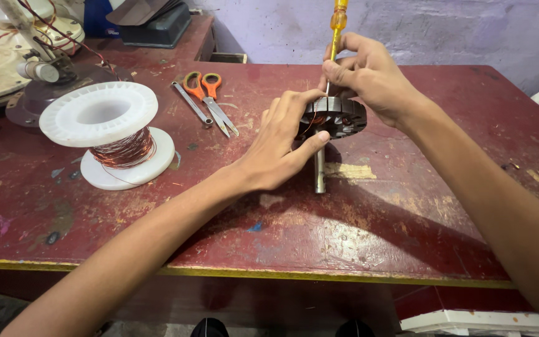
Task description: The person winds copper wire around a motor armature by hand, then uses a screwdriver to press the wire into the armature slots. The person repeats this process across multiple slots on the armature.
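Observation:
A round grey motor stator (339, 116) with copper winding stands on its metal shaft (320, 168) near the middle of the red table (369, 231). My left hand (282, 146) grips the stator's left side, thumb under its edge. My right hand (369, 75) holds a yellow-handled screwdriver (339, 24) upright, its tip down into the top of the stator.
A white plastic spool of copper wire (110, 134) sits at the left. Orange-handled scissors (210, 97) and a thin metal tool (191, 103) lie behind the stator. Fan parts (7, 62) crowd the far left corner, and a dark box (157, 25) stands at the back.

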